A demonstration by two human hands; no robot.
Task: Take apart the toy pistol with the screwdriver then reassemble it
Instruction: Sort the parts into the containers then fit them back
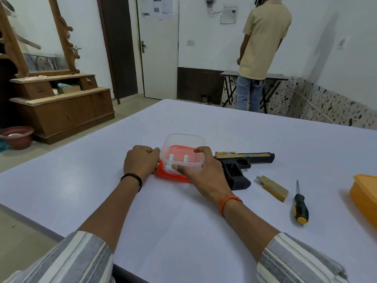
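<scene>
i'm gripping the clear tub [182, 153] with my right hand [201, 170], left hand [140, 162] pinching its red lid [169, 176]; toy pistol [240, 164] looking magazine-out, screwdriver [299, 205] lying unused, so most disassembly is likely remaining.

Grey-and-cream striped sleeves [81, 260] pushed up the forearms, a black wristband [133, 179] left, and an orange, seemingly thread, band [229, 202] right.

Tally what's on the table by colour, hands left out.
Clear: 1, tub
Red: 1, lid
White: 2, cylinders in the tub
Black and gold: 1, pistol
Tan: 1, magazine
Black and yellow: 1, screwdriver
Orange: 1, box
Total: 8
</scene>
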